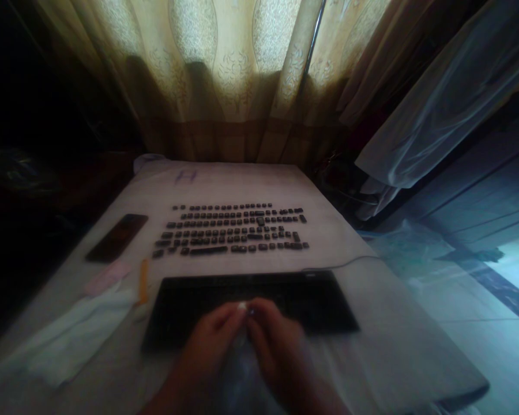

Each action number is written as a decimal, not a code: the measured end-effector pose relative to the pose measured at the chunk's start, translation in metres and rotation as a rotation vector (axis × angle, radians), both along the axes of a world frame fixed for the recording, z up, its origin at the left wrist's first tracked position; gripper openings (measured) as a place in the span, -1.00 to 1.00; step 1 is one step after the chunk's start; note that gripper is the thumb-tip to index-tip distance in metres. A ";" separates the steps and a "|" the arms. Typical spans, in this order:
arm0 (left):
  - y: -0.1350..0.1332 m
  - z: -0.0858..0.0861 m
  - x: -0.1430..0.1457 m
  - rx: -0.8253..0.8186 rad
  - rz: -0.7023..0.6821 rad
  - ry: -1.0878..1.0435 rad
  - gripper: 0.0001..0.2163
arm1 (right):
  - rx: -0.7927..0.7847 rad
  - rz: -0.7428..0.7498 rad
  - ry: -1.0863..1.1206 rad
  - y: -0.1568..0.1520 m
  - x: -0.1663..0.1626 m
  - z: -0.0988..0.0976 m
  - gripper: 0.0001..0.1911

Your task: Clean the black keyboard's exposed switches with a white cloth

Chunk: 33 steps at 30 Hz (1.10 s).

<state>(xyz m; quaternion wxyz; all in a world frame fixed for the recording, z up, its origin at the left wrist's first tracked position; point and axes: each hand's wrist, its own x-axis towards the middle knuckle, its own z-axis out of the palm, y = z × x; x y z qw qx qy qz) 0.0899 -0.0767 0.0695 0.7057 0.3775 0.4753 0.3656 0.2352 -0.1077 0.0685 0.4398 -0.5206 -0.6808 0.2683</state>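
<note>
One keyboard [246, 286] (plus one phone [117, 238])

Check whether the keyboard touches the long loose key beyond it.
Apart: the head view shows pale cloth between the keyboard and long key.

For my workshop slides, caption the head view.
The left hand and right hand meet at a small whitish item over a dark keyboard base, loose keycaps in rows beyond.

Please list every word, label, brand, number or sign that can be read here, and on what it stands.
"H": purple mark on the pale cloth, far end.
Loose keycaps: any legends too small and blurred to read.
Black keyboard base: pale patch near its far edge, unreadable.
</note>
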 end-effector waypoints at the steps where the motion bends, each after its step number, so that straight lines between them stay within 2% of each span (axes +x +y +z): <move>1: -0.001 -0.002 0.002 -0.027 0.029 -0.022 -0.54 | 0.000 -0.004 0.014 0.000 -0.001 -0.002 -0.81; 5: -0.005 -0.008 0.009 -0.084 0.135 -0.074 -0.56 | -0.067 -0.040 0.130 -0.001 -0.004 -0.008 -0.72; 8: -0.006 -0.005 0.012 -0.124 0.168 -0.114 -0.56 | -0.194 -0.041 0.240 -0.003 -0.004 -0.009 -0.59; 11: -0.004 -0.002 0.013 -0.167 0.197 -0.169 -0.55 | -0.356 -0.018 0.313 -0.008 -0.003 -0.011 -0.62; 13: -0.003 -0.003 0.014 -0.176 0.227 -0.194 -0.56 | -0.402 -0.020 0.291 -0.010 0.000 -0.014 -0.68; 15: -0.004 -0.005 0.016 -0.193 0.226 -0.219 -0.56 | -0.402 -0.021 0.252 -0.011 0.002 -0.014 -0.70; 20: -0.007 -0.005 0.023 -0.186 0.183 -0.256 -0.59 | -0.359 -0.035 0.138 -0.006 0.003 -0.005 -0.60; 24: -0.007 0.000 0.024 -0.236 0.156 -0.259 -0.55 | -0.303 -0.047 0.079 -0.002 0.003 0.003 -0.83; 27: -0.008 0.004 0.021 -0.260 0.114 -0.295 -0.56 | -0.298 -0.014 0.185 0.000 0.007 0.004 -0.86; 30: -0.008 0.007 0.018 -0.301 0.081 -0.306 -0.58 | -0.467 0.069 0.367 0.002 0.013 0.003 -0.84; 33: -0.007 0.010 0.016 -0.328 0.082 -0.316 -0.59 | -0.607 0.092 0.631 0.003 0.014 0.002 -0.67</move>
